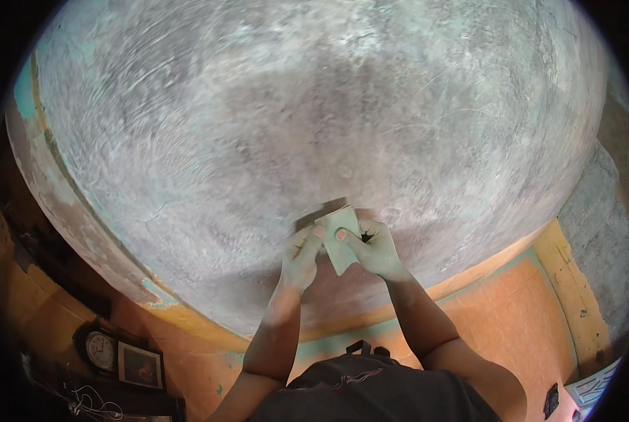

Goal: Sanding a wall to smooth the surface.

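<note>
Both of my hands hold a small folded sheet, which looks like sandpaper (338,237), in front of the wall. Pale green dust coats the hands up to the wrists. My left hand (302,250) pinches the sheet's left edge, thumb on its face. From the right, my right hand (372,245) grips it with the thumb pressed flat near the middle. Behind the sheet rises a broad wall (319,132), mottled grey with turquoise traces and swirling scratch marks. The hands and sheet cast a shadow on it; whether they touch it I cannot tell.
An orange tiled floor (509,306) runs along the wall's yellow base. At lower left are a round clock (100,349), a framed picture (140,365) and tangled white cables (95,403). A black scrap (551,401) lies at lower right. Another grey wall section (599,227) stands at right.
</note>
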Demonstrator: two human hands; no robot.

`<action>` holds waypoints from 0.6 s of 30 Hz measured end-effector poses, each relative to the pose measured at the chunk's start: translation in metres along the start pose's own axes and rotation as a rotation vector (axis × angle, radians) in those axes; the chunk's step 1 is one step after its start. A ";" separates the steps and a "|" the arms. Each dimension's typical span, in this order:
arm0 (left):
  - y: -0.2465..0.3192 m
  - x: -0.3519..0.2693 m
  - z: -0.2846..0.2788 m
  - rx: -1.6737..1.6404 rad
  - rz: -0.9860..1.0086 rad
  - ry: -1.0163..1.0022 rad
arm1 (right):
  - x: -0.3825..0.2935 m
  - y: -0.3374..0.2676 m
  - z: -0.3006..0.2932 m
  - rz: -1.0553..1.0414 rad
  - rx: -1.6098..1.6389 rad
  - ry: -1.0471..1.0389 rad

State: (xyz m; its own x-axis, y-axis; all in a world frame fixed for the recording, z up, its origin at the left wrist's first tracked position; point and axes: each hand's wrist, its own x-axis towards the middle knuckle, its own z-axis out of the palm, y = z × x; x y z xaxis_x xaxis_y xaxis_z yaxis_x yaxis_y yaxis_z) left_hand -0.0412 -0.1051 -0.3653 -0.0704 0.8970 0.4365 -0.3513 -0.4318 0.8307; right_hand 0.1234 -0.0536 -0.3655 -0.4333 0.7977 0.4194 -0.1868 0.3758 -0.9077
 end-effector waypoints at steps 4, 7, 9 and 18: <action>-0.018 0.025 0.036 0.113 0.130 -0.062 | 0.004 -0.022 -0.028 -0.367 -0.241 0.262; -0.021 0.041 0.077 0.236 0.165 -0.034 | 0.005 -0.027 -0.059 -0.541 -0.461 0.452; -0.018 0.051 0.103 0.349 0.246 -0.037 | 0.006 -0.046 -0.084 -0.645 -0.649 0.351; -0.003 0.101 0.198 0.739 0.352 -0.382 | 0.018 -0.070 -0.198 -0.728 -0.724 0.194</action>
State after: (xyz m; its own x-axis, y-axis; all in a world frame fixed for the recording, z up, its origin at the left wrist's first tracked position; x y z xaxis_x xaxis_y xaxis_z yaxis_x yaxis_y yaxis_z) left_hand 0.1372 -0.0320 -0.2555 0.3003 0.6657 0.6831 0.3307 -0.7444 0.5801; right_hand 0.3030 0.0273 -0.2918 -0.2672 0.3029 0.9148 0.2544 0.9378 -0.2362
